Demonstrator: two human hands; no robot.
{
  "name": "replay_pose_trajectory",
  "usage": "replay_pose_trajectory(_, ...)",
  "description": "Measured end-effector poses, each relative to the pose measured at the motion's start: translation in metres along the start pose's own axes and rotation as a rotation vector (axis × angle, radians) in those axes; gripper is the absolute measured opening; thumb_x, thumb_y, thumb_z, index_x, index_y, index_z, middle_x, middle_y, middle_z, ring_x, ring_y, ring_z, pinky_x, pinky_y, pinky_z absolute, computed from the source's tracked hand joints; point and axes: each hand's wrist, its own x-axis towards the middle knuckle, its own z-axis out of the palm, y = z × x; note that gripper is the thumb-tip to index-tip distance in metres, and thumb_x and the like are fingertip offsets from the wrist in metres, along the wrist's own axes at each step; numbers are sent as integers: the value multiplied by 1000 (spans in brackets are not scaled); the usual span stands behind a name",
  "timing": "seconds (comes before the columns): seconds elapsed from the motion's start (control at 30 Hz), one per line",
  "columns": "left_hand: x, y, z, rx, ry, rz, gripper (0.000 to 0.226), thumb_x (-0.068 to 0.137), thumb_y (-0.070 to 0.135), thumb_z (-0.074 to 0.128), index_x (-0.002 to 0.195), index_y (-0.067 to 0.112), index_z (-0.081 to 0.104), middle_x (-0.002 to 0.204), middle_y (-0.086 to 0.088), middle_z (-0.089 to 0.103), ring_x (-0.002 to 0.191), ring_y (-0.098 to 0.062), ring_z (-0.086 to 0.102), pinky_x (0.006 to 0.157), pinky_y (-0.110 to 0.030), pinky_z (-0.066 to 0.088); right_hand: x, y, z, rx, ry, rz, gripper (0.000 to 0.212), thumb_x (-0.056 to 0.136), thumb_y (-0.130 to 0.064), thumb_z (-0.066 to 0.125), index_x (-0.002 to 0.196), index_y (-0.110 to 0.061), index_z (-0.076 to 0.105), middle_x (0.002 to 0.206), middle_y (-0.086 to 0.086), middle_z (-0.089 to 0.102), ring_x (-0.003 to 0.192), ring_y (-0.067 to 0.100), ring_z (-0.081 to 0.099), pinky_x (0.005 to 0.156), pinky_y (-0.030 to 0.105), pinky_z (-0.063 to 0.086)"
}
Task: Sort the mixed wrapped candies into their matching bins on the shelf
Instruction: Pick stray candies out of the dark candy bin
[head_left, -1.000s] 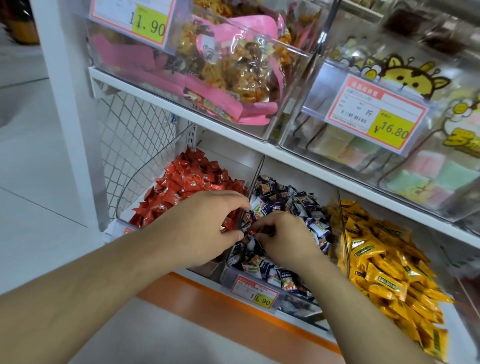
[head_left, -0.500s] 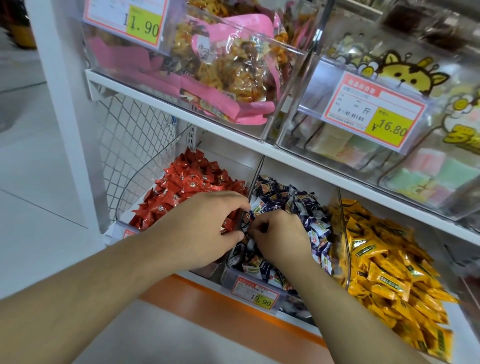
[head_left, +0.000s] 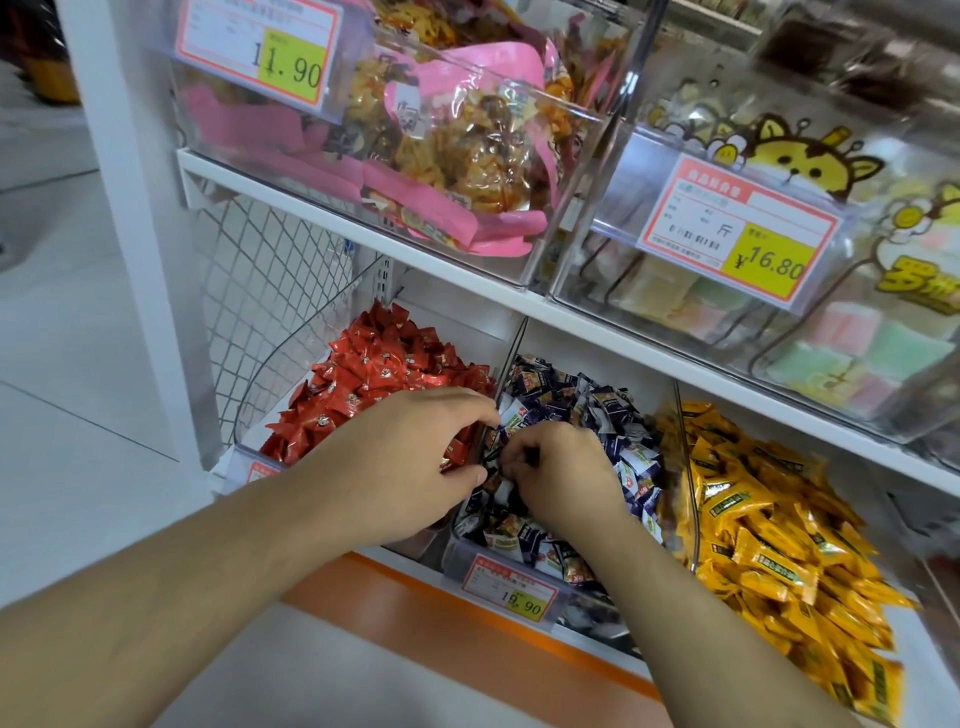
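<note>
Head view: both hands' grips, left hand (head_left: 410, 457) and right hand (head_left: 563, 480), curl into blue candies (head_left: 597, 410) (orientations jumbled, contents unclear).

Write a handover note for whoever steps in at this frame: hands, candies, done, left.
Left hand: fingers curled over the divider between the red candies and blue candies; what it holds is hidden.
Right hand: curled, fingertips down among the blue candies, apparently pinching one.
Yellow candies fill the bin to the right, untouched.
Done: cannot tell how many strays are moved.
Left: pull any strays from the blue pile into their bins, then probably check the red and yellow piles.
</note>
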Motion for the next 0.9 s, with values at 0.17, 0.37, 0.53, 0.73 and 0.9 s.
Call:
replay_pose_trajectory(0.17,2,-1,-2,-2,9,1,50,96,44,68,143,42,52,150,30,45,136,6,43,110,-14,32,-5,-2,-25,202,54,43,26,92,-11,69,77,-32,73,79,-16,70,75,0,64,70,26,59)
replay_pose_trajectory(0.37,4,4,-5,-79,78,-18,50,90,56,70,137,44,55,136,27,54,122,6,52,102,-20,44,-23,-29,-73,674,122,61,11,91,-15,76,86,-24,76,80,-7,73,70,6,64,62,17,50)
replay_pose_trajectory(0.53,3,9,-13,-191,186,-66,22,90,47,74,111,43,70,102,24,70,96,8,64,87,-26,56,-35,-53,-83,918,16,10,8,91,-8,75,93,-15,79,87,5,77,81,17,72,75,22,57)
replay_pose_trajectory(0.73,1,-11,-23,54,229,-209,32,95,33,69,127,37,64,123,19,63,79,2,60,69,-16,46,-24,-23,-63,656,-56,88,23,101,-9,60,98,-24,78,92,-7,78,90,23,74,87,46,61)
replay_pose_trajectory(0.9,0,3,-13,14,56,-25,46,99,41,64,143,42,52,148,28,48,131,4,49,109,-17,36,-8,-3,-27,282,-174,33,32,99,-7,58,117,-28,75,106,-17,73,98,-4,65,93,21,56)
